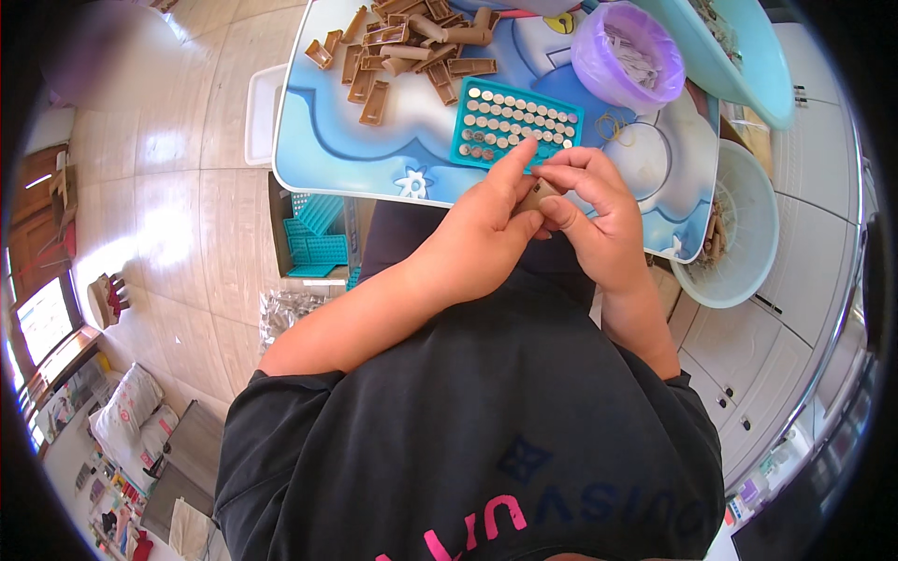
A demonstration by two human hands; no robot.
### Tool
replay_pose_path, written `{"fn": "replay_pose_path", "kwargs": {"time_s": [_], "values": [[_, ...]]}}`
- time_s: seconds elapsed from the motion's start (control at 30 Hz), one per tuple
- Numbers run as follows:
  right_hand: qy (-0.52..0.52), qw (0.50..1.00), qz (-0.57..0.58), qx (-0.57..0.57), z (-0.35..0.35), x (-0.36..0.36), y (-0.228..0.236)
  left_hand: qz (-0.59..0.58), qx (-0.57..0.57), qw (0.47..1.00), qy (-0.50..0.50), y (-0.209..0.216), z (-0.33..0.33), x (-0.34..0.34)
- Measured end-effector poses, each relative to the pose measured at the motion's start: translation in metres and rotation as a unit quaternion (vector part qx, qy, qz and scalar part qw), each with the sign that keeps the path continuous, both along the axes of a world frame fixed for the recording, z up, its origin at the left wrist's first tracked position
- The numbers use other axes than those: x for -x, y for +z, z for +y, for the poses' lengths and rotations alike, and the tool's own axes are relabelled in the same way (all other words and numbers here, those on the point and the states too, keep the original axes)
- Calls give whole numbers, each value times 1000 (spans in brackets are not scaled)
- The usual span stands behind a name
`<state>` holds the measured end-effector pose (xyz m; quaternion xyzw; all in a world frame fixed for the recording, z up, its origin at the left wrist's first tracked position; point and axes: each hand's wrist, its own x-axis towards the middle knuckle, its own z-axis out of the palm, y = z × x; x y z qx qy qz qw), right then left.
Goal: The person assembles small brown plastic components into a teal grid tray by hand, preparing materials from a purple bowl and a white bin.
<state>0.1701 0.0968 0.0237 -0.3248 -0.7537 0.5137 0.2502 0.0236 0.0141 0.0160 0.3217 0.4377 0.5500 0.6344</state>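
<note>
Between my two hands, just off the table's near edge, is a small brown plastic piece [535,195], largely covered by my fingers. My left hand [485,227] grips it from the left, thumb bent in and index finger stretched forward. From the right, my right hand [596,213] pinches at it with thumb and curled fingers. Right beyond my fingertips lies a teal tray [457,150] with rows of small round silvery pieces [513,120]. Farther off is a loose pile of brown plastic housings [375,103], some lying open side up.
A purple-lined tub [582,56] holds whitish strips. Large pale-blue basins stand at the far right [773,70] and beside the table [762,252]. Rubber bands [612,128] lie on the patterned table [327,140]. Below its left side, a cardboard box [278,234] holds teal trays.
</note>
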Motion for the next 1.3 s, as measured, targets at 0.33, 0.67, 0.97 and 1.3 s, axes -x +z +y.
{"fn": "replay_pose_path", "kwargs": {"time_s": [0.33, 0.67, 0.97, 1.3], "values": [[-79, 948, 236, 201, -10, 1, -4, 153, 16, 987, 40, 11, 1, 10], [-129, 937, 210, 247, -12, 3, -10, 75, 79, 994, -5, 15, 9, 14], [-122, 955, -117, -244, 79, -5, 42, -216, 157, 961, -77, 8, 13, 28], [35, 804, -397, -441, 179, 17, 8, -264, 176, 946, -70, 2, 18, 33]]}}
